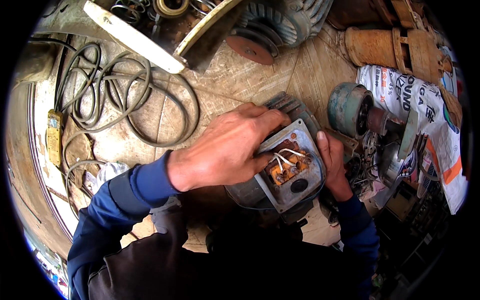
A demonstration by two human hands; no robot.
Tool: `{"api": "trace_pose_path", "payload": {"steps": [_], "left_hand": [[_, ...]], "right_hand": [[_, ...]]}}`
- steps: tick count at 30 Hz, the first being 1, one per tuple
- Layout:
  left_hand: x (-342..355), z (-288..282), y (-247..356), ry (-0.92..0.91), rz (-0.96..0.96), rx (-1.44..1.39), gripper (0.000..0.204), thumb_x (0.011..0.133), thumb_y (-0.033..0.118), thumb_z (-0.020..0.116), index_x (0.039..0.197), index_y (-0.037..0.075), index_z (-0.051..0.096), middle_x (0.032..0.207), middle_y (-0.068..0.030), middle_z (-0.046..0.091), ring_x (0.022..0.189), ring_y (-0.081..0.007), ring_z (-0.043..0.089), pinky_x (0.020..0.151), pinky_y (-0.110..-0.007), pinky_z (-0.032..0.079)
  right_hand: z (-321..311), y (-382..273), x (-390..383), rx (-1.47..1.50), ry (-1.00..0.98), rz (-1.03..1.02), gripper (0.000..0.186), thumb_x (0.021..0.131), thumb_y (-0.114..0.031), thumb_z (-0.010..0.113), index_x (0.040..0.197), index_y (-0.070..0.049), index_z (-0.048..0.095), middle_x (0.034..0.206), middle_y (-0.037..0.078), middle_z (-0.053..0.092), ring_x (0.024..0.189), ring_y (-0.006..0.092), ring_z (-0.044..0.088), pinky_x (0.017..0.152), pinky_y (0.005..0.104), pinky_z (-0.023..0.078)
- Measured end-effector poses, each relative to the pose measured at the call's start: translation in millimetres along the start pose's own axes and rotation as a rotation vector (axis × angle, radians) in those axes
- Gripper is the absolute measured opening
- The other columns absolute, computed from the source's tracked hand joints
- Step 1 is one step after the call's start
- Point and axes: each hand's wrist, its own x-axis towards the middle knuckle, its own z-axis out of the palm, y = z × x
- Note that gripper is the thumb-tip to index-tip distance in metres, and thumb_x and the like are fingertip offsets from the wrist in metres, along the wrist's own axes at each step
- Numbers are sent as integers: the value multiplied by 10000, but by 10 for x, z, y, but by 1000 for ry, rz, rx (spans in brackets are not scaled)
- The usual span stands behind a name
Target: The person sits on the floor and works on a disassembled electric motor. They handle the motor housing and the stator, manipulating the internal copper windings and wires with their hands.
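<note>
A finned grey motor (291, 109) lies at the centre with its square terminal box (307, 190) uncovered. Inside are an orange terminal block (278, 175), short white wires and rusty studs. My left hand (232, 145) grips the box's upper left side, fingers bent over it and the thumb at the left edge near the block. My right hand (333, 162) clasps the right side, thumb up along the box; its other fingers are mostly hidden.
Coiled black cable (185, 120) and a yellow pendant control (54, 137) lie left. Metal housings with a rusty pulley (250, 47) and springs stand above. A green cylindrical part (345, 105), white sack (445, 155), rusty cylinders (370, 46) and jumbled parts crowd the right.
</note>
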Motion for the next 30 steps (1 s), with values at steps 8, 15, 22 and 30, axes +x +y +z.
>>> {"api": "trace_pose_path", "payload": {"steps": [8,15,22,30], "left_hand": [[126,-40,15,-155,107,77,512,766,2,805,1257,93,696,1143,-145,680,1060,-348,707,901,-447,609],[232,-144,-77,-293,231,40,222,787,6,754,1003,53,777,1126,-135,636,1072,-345,664,884,-424,566],[447,-188,-162,-446,380,27,60,844,38,689,880,-10,683,974,-166,556,968,-360,601,815,-479,502],[400,-183,-124,-424,298,-28,89,852,50,667,896,-28,673,1033,-195,580,1011,-388,611,849,-483,516]], "right_hand": [[30,114,-5,66,3,9,495,1141,-378,478,907,40,605,683,119,498,685,156,455,616,399,415],[10,103,-3,28,0,28,494,1137,-382,484,912,37,620,679,116,501,673,153,448,611,391,416],[6,52,-6,19,-1,25,495,1135,-392,482,966,46,637,709,122,526,705,161,470,644,389,439],[14,17,-13,35,-19,41,508,1136,-407,472,1006,52,649,737,121,556,736,161,488,669,385,449]]}}
